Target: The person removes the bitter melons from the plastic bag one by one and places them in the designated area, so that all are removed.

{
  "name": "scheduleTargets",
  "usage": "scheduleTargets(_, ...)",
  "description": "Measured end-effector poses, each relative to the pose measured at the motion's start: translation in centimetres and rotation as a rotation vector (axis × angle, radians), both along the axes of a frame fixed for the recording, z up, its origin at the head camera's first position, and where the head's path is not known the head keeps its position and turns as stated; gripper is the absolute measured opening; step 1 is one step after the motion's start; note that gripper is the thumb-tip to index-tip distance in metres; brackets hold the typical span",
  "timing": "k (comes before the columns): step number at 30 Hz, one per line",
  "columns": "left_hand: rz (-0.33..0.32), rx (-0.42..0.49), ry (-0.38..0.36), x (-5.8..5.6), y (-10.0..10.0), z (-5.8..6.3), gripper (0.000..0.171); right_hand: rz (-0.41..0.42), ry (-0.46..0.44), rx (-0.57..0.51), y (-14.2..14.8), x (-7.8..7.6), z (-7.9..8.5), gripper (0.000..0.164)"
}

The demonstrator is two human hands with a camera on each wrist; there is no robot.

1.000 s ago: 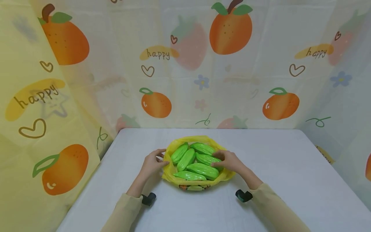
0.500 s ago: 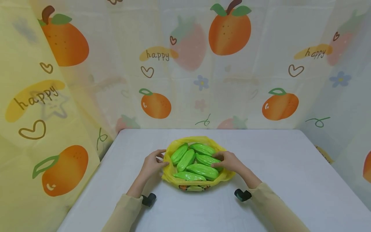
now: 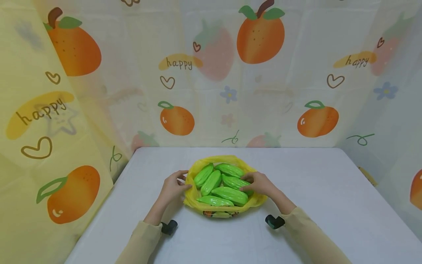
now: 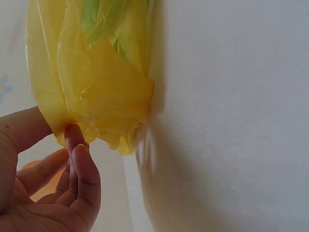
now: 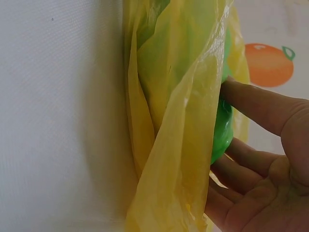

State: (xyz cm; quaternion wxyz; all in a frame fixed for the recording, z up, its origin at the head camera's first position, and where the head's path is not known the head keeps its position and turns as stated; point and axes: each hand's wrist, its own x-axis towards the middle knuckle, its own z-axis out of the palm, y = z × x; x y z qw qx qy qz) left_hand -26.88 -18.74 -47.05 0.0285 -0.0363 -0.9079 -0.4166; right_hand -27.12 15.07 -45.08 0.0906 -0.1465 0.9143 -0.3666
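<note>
A yellow plastic bag (image 3: 254, 202) with a wide mouth stands on the table, holding several glossy green ridged vegetables shaped like bitter melons. At the bag's left side, my left hand (image 3: 173, 186) pinches the plastic, thumb on one face and fingertips on the other in the left wrist view. My right hand (image 3: 262, 184) reaches over the right rim and grips the end of one green ridged vegetable (image 5: 223, 128), which lies among the others. In the right wrist view, the thumb is on its upper side and the fingers curl beneath, partly hidden by the bag.
A white table (image 3: 211, 242) spreads around the bag. Behind and at the sides hangs a curtain (image 3: 211, 91) printed with oranges and strawberries. A small black device (image 3: 169, 227) sits at the left wrist, another black device (image 3: 274, 222) at the right.
</note>
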Motion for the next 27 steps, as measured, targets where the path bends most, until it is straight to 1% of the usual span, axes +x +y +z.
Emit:
scheduleTargets(7, 0.008, 0.010, -0.012, 0.0, 0.1, 0.1, 0.056, -0.013, -0.007, 0.002, 0.1, 0.0, 0.3, 0.047)
scheduleTargets(11, 0.005, 0.016, -0.005, -0.1, 0.0, 0.0, 0.056, -0.025, -0.008, -0.003, 0.2, 0.0, 0.7, 0.048)
scheduleTargets(18, 0.001, 0.021, 0.002, -0.1, 0.1, 0.0, 0.056, -0.018, 0.020, -0.024, 0.4, 0.2, 1.4, 0.050)
scheduleTargets(27, 0.006, 0.012, -0.005, -0.3, 0.0, -0.1, 0.056, -0.045, 0.047, -0.045, 0.8, 0.5, 2.4, 0.052)
